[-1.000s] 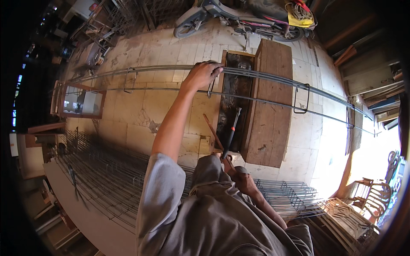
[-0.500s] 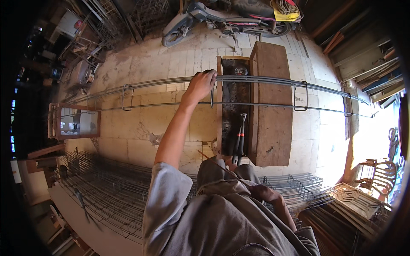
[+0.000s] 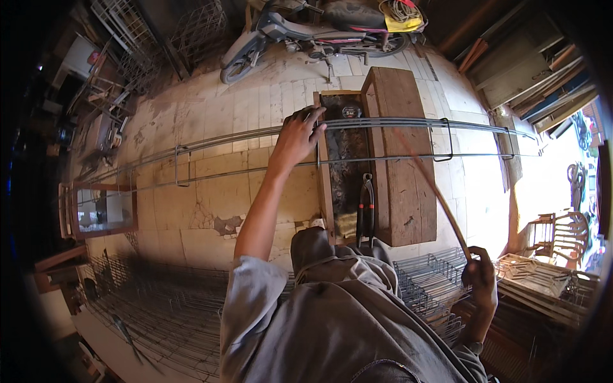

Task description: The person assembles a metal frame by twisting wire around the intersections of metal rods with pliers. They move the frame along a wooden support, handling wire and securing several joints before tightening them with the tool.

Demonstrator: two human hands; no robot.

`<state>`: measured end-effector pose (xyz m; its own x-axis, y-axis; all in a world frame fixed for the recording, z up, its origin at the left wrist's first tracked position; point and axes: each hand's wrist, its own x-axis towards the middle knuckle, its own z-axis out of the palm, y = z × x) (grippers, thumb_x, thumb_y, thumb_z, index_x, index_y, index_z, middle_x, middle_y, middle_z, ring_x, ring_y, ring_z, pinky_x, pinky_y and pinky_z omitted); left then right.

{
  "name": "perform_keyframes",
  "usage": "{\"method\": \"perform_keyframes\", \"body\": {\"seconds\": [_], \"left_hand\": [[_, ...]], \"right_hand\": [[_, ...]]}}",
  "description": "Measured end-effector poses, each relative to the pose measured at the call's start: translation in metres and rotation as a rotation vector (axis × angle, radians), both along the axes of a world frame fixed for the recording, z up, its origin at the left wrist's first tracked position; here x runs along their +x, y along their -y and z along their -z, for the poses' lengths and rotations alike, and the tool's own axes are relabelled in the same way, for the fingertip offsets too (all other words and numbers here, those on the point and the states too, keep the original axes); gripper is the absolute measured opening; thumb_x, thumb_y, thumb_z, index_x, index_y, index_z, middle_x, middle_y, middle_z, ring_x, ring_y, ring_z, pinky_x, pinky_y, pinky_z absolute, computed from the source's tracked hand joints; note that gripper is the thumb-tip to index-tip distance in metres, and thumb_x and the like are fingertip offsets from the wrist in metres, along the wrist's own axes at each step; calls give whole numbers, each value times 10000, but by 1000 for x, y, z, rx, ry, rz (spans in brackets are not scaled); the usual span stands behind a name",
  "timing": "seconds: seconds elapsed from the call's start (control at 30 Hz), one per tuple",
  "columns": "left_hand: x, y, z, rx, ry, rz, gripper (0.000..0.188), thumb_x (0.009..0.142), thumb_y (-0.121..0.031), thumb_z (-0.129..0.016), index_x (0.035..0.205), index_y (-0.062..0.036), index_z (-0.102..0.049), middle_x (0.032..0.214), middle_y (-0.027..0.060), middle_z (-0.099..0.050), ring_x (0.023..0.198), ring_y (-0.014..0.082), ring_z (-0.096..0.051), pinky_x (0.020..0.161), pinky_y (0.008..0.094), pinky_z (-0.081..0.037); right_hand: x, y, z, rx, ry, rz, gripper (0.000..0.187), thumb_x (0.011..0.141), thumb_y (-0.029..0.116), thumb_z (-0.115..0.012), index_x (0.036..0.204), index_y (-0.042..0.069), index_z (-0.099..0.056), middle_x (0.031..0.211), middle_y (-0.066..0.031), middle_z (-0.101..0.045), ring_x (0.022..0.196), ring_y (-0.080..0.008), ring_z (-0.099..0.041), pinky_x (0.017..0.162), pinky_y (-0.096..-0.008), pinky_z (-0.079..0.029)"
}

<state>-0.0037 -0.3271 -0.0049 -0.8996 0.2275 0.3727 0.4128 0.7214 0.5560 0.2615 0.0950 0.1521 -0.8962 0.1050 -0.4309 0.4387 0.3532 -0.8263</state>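
A long, narrow cage of thin steel bars [image 3: 396, 122] lies across the wooden bench, its rectangular wire ties [image 3: 449, 140] hanging down. My left hand [image 3: 297, 137] is closed over the upper bars by the bench's left side, with the thumb a little apart. On the right, my right hand [image 3: 480, 279] grips a thin wooden stick [image 3: 442, 195] that slants up over the thick beam [image 3: 403, 191]. Pincers [image 3: 365, 214] with black handles and red bands lie in the bench's dark trough. A round tape measure [image 3: 351, 112] sits at its far end.
A motorbike [image 3: 306, 35] stands on the tiled floor at the back. Piles of finished-looking wire cages [image 3: 159, 287] flank me. A framed glass pane [image 3: 105, 207] lies left, under the cage's end. Wooden chairs [image 3: 565, 236] and stacked planks [image 3: 549, 89] are at right.
My right hand has swung out from my lap to the right, with the stick now raised over the beam. My left hand's grip has loosened slightly, and the view has shifted.
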Motion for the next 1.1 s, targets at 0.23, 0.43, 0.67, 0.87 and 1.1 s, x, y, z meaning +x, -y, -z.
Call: {"method": "perform_keyframes", "body": {"seconds": [0.23,0.43,0.67,0.87,1.1], "left_hand": [[81,-89,-41,-119,-190,553,424,918,-242,-635,1278,-26,-577,1231,181,-634,1180,289,-593,1060,413,-413],[67,-100,-4,-296,-94,370,277,911,-282,-645,1051,-44,-663,1157,120,-659,1073,262,-634,993,406,-467],[61,-99,9,-200,-81,157,315,900,-263,-677,1132,-50,-659,1120,107,-671,990,319,-663,845,400,-560],[63,-103,17,-280,-23,123,235,891,-197,-685,1073,-50,-669,975,102,-715,826,290,-701,687,374,-586],[52,-109,5,-353,124,56,199,909,-239,-677,1068,-128,-631,842,98,-712,751,304,-708,583,407,-575]], "right_hand": [[-69,-19,35,255,-144,-392,384,975,349,-580,1045,-20,-659,668,-76,-587,595,-139,-553,565,-306,-456],[-169,-6,22,909,-787,-709,107,880,54,-629,958,52,-703,819,-88,-620,813,-293,-569,754,-404,-460],[-232,-18,72,831,-1002,-710,137,825,23,-689,952,73,-696,894,-54,-649,868,-245,-617,774,-376,-468],[-240,-30,104,705,-937,-677,139,827,38,-688,960,81,-699,886,-41,-641,857,-226,-627,734,-372,-457],[-241,-37,134,686,-915,-553,229,798,83,-686,1023,118,-709,1070,-72,-619,1041,-275,-584,874,-430,-444]]}}
